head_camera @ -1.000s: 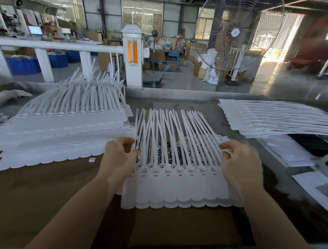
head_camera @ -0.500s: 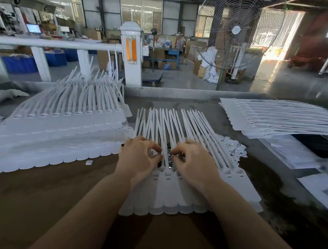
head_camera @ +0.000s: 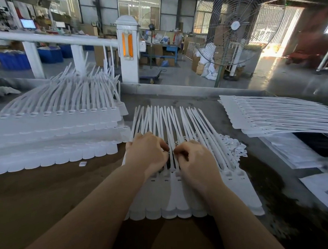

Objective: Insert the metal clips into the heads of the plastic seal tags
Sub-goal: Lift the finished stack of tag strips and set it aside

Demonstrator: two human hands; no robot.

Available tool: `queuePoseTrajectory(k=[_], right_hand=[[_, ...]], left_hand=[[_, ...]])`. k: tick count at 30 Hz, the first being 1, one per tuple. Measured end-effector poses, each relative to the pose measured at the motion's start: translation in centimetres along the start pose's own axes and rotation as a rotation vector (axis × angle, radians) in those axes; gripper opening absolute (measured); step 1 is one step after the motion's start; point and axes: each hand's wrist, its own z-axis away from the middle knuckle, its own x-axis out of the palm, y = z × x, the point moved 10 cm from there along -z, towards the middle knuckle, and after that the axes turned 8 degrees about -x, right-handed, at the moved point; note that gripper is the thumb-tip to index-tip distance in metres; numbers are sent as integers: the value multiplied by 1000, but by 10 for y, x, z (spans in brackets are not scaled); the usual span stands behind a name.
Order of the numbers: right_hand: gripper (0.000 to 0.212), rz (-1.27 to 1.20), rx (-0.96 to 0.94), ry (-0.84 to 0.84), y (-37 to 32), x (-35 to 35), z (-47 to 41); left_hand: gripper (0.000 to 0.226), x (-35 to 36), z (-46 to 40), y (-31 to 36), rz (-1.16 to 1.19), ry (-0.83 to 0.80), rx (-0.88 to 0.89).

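You worked over the flat sheet of joined white plastic seal tags (head_camera: pixel 181 204), which lay on the brown worktable (head_camera: pixel 40 195) directly before you, with its scalloped flag ends toward you and its thin straps fanning away. Take this sheet as the landmark. Your left hand (head_camera: pixel 147 155) and your right hand (head_camera: pixel 196 160) rested on the sheet's mid-band, side by side and nearly touching, at the row of slotted heads. The fingers of both hands were curled inward toward the centre straps; whether they pinched a metal clip could not be determined, because the fingertips were hidden. Small dark pieces, probably metal clips (head_camera: pixel 167 162), showed between the straps in the gap between your hands. The head slots (head_camera: pixel 178 179) lay just on your side of your fingertips, in a row running left to right, across the strap axis. Judged from this, the next insertion required a short draw toward you, and both hands stood equally near. To the left of the sheet lay stacked white tag sheets (head_camera: pixel 52 136); to the right, a further stack (head_camera: pixel 275 115).
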Motion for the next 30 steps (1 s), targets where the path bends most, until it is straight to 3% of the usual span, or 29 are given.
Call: queuePoseTrajectory(k=[20, 24, 30], right_hand=[[16, -4, -20, 23, -2, -2, 4], [16, -5, -26, 28, -3, -2, 4], [16, -15, -32, 34, -4, -4, 5]], left_hand=[[14, 4, 0, -1, -23, 16, -45], [3, 1, 2, -2, 26, 12, -58], [22, -1, 1, -6, 119, 1, -79]])
